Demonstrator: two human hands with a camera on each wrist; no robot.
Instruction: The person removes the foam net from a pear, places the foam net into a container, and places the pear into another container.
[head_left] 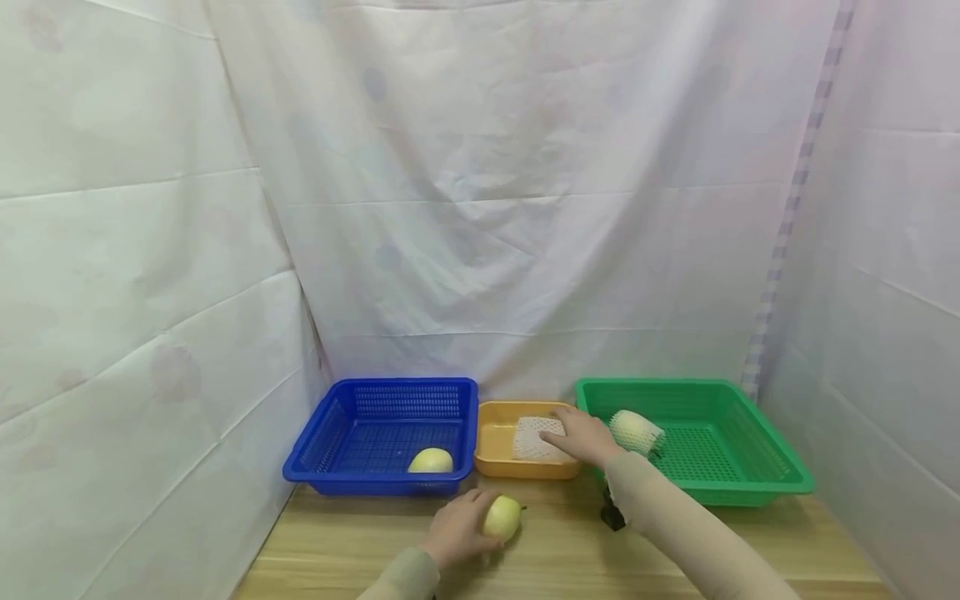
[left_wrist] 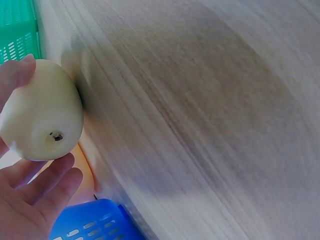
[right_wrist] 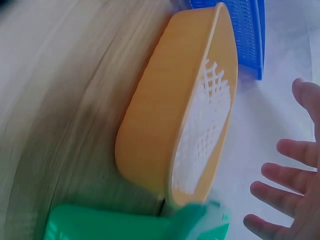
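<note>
Left hand (head_left: 452,527) cups a smooth round pear (head_left: 502,517); right hand (head_left: 583,435), fingers spread, hovers over webby foam netting (head_left: 534,439).

sleeves: long, plain beige, close-fitting on both arms, ending at the wrists
left hand (head_left: 456,527): bare, no rings
right hand (head_left: 583,433): bare, no rings
wrist gear: small black device under the right forearm

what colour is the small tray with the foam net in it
Orange-yellow; the small tray holding the white foam net shows best in the right wrist view.
</note>
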